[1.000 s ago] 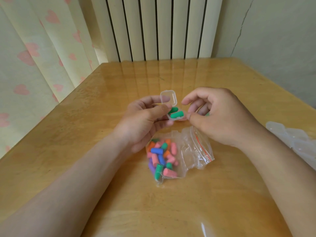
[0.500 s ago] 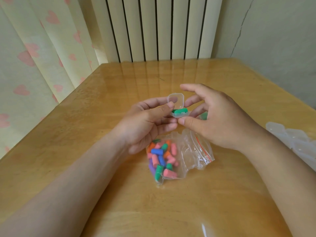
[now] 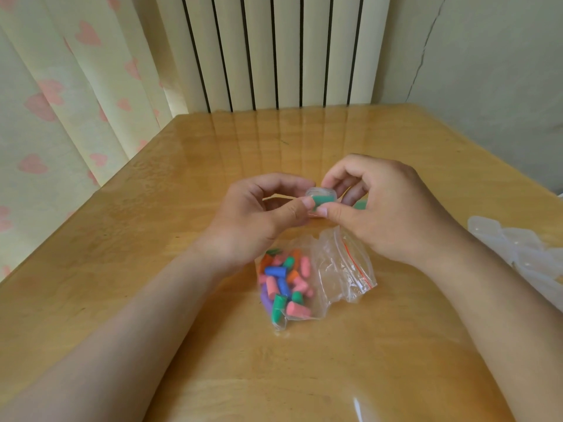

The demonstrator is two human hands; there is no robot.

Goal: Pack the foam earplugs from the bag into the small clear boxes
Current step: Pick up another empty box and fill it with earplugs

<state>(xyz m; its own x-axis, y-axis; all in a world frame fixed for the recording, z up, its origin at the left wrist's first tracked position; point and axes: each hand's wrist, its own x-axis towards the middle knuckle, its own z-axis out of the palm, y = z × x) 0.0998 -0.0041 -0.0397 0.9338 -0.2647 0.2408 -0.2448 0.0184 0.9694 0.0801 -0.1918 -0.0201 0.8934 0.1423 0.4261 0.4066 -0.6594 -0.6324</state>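
Your left hand and right hand both pinch the small clear box just beyond the bag on the counter; squeeze unevenly and it could spring open, spilling its green earplugs.

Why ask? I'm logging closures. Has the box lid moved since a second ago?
Yes. The lid of the small clear box has swung down from upright, away from the radiator, toward the bag.

A glossy wooden desk meets a heart-print curtain, what looks like a radiator, and a cracked wall.
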